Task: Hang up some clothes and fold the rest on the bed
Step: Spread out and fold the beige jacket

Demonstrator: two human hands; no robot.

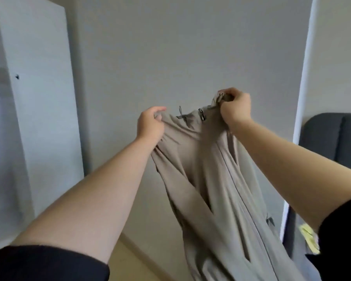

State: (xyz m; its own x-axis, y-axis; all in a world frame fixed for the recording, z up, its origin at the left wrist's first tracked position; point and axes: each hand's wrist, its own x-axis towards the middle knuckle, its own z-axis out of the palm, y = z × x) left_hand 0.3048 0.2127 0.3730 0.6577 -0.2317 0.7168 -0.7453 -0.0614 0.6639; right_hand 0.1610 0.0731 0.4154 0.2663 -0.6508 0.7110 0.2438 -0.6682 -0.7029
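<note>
A beige zip-up jacket [215,179] hangs in the air in front of a grey wall, held up by both hands. My left hand [150,123] grips the fabric at its upper left edge. My right hand [234,107] pinches a bunched part at the top right, higher than the left. A dark metal zipper pull [202,114] dangles at the top between the hands, and a thin cord loop [180,112] sticks up beside it. The zipper line runs down the middle of the garment. The jacket's lower part runs out of view at the bottom.
A white wardrobe door [43,98] stands open at the left. A dark grey padded headboard [332,134] shows at the right, behind a white door frame [304,78]. Something yellow [310,238] lies low at the right. Light wooden floor [128,260] shows below.
</note>
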